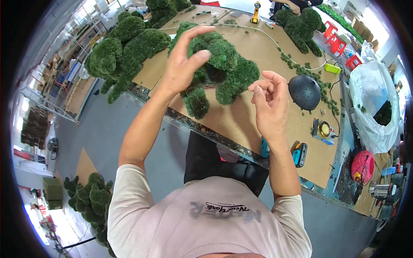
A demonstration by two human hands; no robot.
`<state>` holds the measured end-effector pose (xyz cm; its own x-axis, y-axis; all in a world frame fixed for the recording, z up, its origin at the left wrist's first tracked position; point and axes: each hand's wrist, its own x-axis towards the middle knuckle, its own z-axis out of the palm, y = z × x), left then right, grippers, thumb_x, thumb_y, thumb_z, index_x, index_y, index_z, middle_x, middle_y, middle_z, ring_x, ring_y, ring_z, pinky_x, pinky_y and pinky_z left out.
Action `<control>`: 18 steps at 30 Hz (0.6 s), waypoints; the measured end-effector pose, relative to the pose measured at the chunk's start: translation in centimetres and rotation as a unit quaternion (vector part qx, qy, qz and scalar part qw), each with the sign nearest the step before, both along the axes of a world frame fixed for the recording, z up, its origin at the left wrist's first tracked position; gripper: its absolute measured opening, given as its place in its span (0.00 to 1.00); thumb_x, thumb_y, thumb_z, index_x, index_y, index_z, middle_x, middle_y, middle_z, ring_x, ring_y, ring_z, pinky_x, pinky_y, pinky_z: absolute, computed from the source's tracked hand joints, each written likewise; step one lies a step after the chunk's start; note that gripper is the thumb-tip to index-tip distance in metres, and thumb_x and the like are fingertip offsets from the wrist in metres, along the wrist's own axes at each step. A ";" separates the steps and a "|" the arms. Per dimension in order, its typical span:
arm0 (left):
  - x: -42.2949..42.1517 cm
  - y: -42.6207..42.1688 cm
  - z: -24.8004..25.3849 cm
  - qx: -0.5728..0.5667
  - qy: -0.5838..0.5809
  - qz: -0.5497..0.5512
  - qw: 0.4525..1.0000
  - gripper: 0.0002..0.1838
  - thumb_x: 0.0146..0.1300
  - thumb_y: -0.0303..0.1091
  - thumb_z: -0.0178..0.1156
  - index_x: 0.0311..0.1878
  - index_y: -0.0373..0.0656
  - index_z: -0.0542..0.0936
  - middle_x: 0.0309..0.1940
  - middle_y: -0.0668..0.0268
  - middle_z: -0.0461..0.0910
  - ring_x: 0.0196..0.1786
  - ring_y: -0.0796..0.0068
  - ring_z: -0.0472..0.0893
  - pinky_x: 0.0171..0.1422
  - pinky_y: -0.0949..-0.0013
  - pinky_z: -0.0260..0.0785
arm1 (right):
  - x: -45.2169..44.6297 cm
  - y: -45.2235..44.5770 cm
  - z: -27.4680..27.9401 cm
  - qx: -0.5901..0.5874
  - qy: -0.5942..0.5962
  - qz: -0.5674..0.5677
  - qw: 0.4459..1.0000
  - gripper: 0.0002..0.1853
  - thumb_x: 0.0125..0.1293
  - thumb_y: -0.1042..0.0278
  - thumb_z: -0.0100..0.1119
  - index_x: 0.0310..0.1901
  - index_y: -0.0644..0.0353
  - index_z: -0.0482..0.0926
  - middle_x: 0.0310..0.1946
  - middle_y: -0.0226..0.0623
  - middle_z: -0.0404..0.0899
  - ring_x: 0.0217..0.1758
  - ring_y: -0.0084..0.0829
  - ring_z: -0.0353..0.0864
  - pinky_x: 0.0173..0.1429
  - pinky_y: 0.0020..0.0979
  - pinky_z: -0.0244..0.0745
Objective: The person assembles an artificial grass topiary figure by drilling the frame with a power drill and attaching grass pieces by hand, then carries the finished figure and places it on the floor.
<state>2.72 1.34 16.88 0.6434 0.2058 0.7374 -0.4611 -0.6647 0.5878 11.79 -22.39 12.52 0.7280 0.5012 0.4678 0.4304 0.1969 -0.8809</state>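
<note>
The green figure (223, 60) is on the tabletop (234, 124), ahead of me. Its long way seems to slant from far left to near right. My left hand (184, 66) is nearer, wide and empty over its left side. My right hand (272, 103) curls off its right; I can't tell if it pinches anything.

My hands: 2, left (183, 64) and right (272, 103). Mossy green figures (228, 56): I count at least 4. Black perforated dome (304, 92): 1. Yellow drill (256, 13): 1. Big clear plastic bag (365, 99): 1. Red stools (354, 61): at least 3.
</note>
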 end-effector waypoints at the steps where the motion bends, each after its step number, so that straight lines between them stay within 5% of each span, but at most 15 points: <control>1: -1.1 0.7 -0.7 -0.011 0.000 0.022 1.000 0.29 0.67 0.37 0.59 0.69 0.36 0.72 0.71 0.54 0.75 0.79 0.61 0.67 0.86 0.56 0.48 | -0.1 -0.7 -0.3 -0.006 0.006 0.000 1.000 0.20 0.73 0.82 0.55 0.64 0.64 0.68 0.38 0.34 0.84 0.34 0.15 0.76 0.40 0.22 0.73; 10: -14.4 5.3 -10.6 -0.231 0.107 0.244 0.936 0.20 0.77 0.43 0.54 0.60 0.37 0.81 0.58 0.62 0.84 0.64 0.70 0.79 0.74 0.63 0.66 | 0.0 -4.6 -5.6 -0.017 0.122 0.026 0.992 0.18 0.73 0.77 0.56 0.63 0.64 0.71 0.36 0.31 0.84 0.32 0.15 0.76 0.38 0.22 0.72; 13: -15.4 6.4 -13.0 -0.371 0.080 0.187 0.906 0.20 0.80 0.45 0.53 0.57 0.37 0.82 0.53 0.60 0.86 0.59 0.70 0.82 0.70 0.63 0.70 | 0.3 -4.3 -7.3 -0.053 0.142 0.027 0.988 0.17 0.74 0.76 0.56 0.62 0.65 0.72 0.36 0.32 0.84 0.32 0.16 0.77 0.38 0.22 0.73; 18: -12.6 9.0 -14.8 -0.396 0.097 0.196 0.892 0.22 0.81 0.46 0.53 0.56 0.35 0.83 0.51 0.60 0.86 0.56 0.70 0.83 0.69 0.65 0.71 | 1.6 -1.3 -10.2 -0.098 0.209 0.047 0.972 0.13 0.76 0.74 0.55 0.59 0.65 0.75 0.38 0.32 0.85 0.33 0.17 0.78 0.40 0.23 0.74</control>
